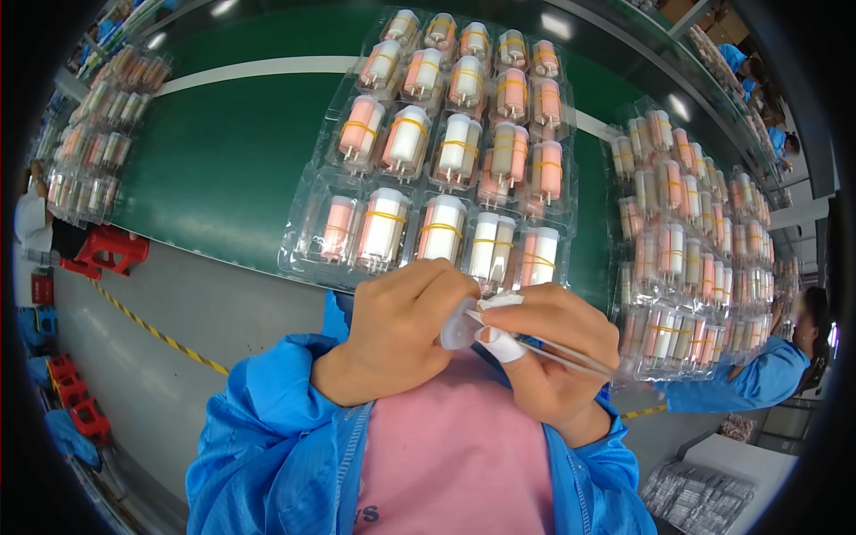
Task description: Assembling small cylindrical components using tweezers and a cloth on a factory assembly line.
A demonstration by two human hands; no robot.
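My left hand (392,325) is closed around a small translucent whitish part (457,329) with a rounded end, held in front of my chest. Most of that part is hidden by the fingers. In my right hand (562,348) is a pair of metal tweezers (571,358), pinched between thumb and fingers, with the tips at the edge of the part. White tape (501,345) wraps a finger of the right hand. Just beyond both hands lies a clear plastic tray (303,254) with pink, white and grey cylinders (387,223) banded together in yellow.
The trays rest on a green table (214,169). More loaded trays (678,259) are stacked at the right, and others (94,134) at the far left. A person in a blue sleeve (749,379) works at the right. Red stools (116,250) stand on the left floor.
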